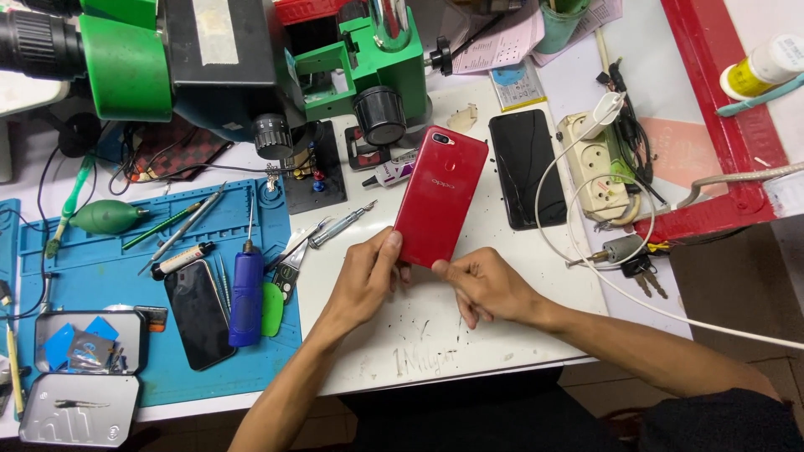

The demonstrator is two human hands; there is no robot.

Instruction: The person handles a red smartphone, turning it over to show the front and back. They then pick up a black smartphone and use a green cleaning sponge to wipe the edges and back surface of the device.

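We see a red smartphone [440, 194] lying back side up on the white surface [435, 335], with its camera end pointing away from us and a little to the right, so its long axis runs from our hands toward the green microscope stand [368, 63]. Our left hand [367, 280] holds the near left corner of the phone, thumb along the left edge and fingers curled under it. Our right hand [490, 289] meets the near bottom edge from the right side, fingers bent in a pinch at that edge; we cannot tell if something small is held between them. Both hands are at the same near end, and the rest of the phone extends away from them. Just beside the phone on the right lies a black phone screen [526, 167], apart from it. To the left, on the blue repair mat [109, 268], lie another black phone [199, 311], a blue tool [247, 297] and tweezers [339, 226].
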